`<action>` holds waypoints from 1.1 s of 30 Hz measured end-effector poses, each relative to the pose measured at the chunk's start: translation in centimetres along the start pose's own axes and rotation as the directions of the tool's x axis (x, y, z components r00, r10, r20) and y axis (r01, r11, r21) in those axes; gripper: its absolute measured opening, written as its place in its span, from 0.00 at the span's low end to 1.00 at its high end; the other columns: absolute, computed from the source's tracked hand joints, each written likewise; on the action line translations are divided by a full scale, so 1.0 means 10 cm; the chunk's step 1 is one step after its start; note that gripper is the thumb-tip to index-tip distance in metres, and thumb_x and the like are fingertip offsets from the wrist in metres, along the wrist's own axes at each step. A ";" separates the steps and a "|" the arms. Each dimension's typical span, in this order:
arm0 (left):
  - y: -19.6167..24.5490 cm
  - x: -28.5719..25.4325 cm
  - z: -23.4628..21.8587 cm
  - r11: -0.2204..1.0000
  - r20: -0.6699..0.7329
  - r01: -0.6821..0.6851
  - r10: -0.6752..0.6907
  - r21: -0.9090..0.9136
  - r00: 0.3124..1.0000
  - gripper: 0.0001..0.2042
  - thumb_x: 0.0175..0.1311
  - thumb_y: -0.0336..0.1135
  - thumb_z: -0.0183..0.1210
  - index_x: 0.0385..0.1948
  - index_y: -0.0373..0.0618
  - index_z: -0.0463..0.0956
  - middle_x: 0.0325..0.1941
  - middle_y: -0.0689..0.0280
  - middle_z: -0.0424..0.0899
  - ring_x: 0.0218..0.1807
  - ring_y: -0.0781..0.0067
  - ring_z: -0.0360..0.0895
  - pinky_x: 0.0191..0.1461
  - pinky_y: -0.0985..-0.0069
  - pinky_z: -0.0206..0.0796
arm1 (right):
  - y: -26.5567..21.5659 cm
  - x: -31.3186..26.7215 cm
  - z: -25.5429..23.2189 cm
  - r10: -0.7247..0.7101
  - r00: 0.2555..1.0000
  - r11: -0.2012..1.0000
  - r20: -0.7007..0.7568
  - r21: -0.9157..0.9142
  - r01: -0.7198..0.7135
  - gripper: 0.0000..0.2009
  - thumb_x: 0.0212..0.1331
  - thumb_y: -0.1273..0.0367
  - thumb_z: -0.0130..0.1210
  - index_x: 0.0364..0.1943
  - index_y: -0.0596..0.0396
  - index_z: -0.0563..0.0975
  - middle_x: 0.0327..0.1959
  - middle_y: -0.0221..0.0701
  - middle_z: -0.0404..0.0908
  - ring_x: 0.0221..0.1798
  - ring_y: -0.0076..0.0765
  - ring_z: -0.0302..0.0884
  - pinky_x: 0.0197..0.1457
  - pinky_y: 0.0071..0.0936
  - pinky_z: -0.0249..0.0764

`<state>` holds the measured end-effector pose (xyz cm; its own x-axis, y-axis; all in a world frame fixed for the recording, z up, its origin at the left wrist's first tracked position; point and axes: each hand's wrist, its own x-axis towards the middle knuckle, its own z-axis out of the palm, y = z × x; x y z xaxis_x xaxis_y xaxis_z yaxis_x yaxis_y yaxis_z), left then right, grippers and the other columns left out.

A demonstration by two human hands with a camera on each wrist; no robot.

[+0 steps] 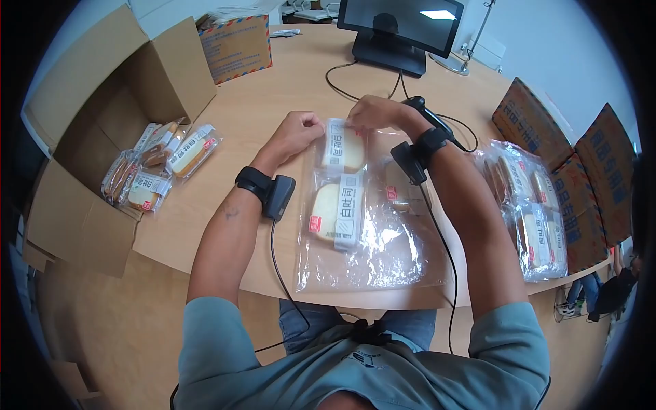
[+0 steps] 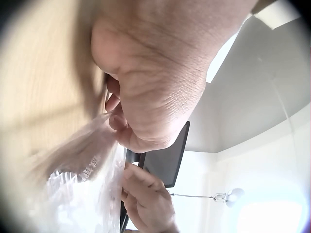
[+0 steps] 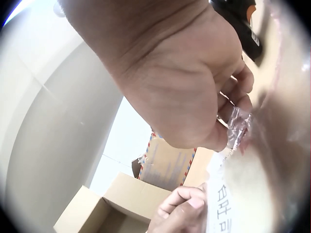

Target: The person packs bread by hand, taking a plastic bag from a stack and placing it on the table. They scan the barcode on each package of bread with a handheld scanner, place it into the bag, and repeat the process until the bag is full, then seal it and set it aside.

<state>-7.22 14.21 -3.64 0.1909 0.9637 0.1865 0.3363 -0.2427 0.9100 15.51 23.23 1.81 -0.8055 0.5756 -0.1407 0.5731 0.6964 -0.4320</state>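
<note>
A large clear plastic bag [image 1: 342, 270] lies flat on the table in front of the person. Two packs of sliced white bread, a far pack [image 1: 350, 147] and a near pack [image 1: 328, 212], line up along its left side. Another bread pack [image 1: 398, 183] lies to their right, partly covered by the right forearm. At the far left corner, my left hand [image 1: 303, 133] pinches the bag's edge; the film stretches from its fingertips in the left wrist view. My right hand [image 1: 376, 113] pinches crumpled clear plastic [image 3: 239, 127] at the far bread pack's end.
An open cardboard box [image 1: 102, 130] with loose bread packs [image 1: 147, 167] stands at left. Filled clear bags [image 1: 529, 212] sit at right beside printed cartons [image 1: 574, 191]. Behind are a monitor [image 1: 403, 31], a black handheld device [image 1: 427, 113] with its cable, and a printed box [image 1: 237, 49].
</note>
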 end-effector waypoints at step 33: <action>-0.01 -0.05 0.05 0.991 -0.057 -0.083 0.089 0.104 0.994 0.05 0.62 0.28 0.56 0.36 0.36 0.77 0.30 0.66 0.81 0.35 0.74 0.77 0.43 0.77 0.69 | -0.17 -0.22 -0.04 0.034 0.999 0.991 -0.033 0.134 -0.029 0.13 0.60 0.66 0.57 0.43 0.61 0.82 0.37 0.37 0.86 0.37 0.32 0.84 0.44 0.30 0.78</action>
<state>-6.84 13.70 -4.00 0.1675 0.9429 0.2878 0.4130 -0.3322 0.8480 16.41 20.99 3.22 -0.7800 0.6130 -0.1257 0.5713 0.6157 -0.5428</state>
